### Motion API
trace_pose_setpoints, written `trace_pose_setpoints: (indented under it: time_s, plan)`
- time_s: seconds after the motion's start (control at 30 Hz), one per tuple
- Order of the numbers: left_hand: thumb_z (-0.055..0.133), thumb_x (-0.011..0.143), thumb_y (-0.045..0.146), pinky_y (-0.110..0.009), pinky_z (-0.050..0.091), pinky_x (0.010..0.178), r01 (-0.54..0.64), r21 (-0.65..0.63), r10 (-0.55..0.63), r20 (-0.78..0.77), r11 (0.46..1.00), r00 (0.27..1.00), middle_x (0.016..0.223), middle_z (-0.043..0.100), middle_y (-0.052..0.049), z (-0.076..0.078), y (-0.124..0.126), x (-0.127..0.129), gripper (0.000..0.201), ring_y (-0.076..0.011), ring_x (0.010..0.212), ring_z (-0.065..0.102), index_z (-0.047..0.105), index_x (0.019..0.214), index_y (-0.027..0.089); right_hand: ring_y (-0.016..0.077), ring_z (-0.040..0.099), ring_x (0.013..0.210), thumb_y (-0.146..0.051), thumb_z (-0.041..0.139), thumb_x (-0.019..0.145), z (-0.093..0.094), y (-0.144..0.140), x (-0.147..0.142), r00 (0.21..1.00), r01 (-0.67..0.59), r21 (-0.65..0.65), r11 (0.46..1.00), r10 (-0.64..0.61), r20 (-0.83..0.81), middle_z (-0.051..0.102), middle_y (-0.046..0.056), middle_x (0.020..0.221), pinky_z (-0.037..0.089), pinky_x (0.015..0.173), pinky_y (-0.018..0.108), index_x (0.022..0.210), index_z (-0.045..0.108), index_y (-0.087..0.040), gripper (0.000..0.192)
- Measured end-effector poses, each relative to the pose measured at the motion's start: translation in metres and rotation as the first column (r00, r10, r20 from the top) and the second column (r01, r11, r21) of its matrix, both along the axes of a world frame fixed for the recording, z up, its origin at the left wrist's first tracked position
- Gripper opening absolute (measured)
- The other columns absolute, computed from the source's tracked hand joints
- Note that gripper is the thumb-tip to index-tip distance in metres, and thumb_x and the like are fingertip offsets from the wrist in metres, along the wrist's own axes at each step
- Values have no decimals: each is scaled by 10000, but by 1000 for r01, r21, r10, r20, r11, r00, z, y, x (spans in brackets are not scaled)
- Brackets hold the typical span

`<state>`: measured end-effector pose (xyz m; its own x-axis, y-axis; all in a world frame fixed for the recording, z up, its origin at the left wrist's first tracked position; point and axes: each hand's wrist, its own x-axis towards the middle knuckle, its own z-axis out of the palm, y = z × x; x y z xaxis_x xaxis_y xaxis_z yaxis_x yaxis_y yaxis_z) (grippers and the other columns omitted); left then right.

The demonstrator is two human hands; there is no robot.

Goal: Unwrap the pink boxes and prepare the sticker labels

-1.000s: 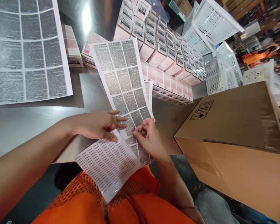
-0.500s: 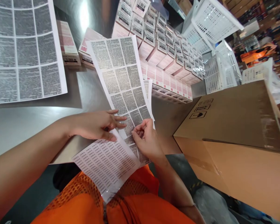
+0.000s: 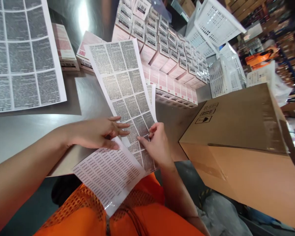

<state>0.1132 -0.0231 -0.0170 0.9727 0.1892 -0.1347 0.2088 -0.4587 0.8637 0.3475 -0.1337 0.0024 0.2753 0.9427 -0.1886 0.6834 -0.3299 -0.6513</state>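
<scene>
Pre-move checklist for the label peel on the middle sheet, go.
1. Left hand flat on label sheet, pinning it: ok.
2. Right hand fingertips at a label edge in the lower rows: ok.
3. Label corner lifted: cannot tell.
4. Small-print sheet overhangs the table edge: not ok.
5. Pink boxes stacked within view: ok.

Label sheets [image 3: 123,85], stacked pink cartons [image 3: 169,55] and a cardboard box [image 3: 236,131] are carried by the steel desk [image 3: 27,131].
</scene>
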Motion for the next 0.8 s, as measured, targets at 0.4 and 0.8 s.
trace_pose_setpoints:
  time_s: [0.4, 0.8]
  plan:
    - [582, 949, 453, -337, 28, 1279, 3, 4, -3, -17, 1000, 1000, 1508, 506, 6, -2, 0, 1, 373, -197, 1515, 255, 640, 673, 209, 150, 534, 630, -393, 611, 889, -1, 7, 33, 987, -152, -67, 986, 147, -69, 618, -4, 709, 396, 579, 258, 762, 644, -207, 227]
    - [540, 970, 488, -367, 32, 1277, 8, 35, -7, -17, 999, 1000, 1535, 478, 6, -7, -1, -1, 414, -203, 1521, 238, 646, 690, 203, 134, 488, 611, -423, 653, 823, 5, 15, 64, 984, 21, -16, 1000, -24, -176, 560, -13, 666, 374, 585, 251, 756, 643, -179, 253]
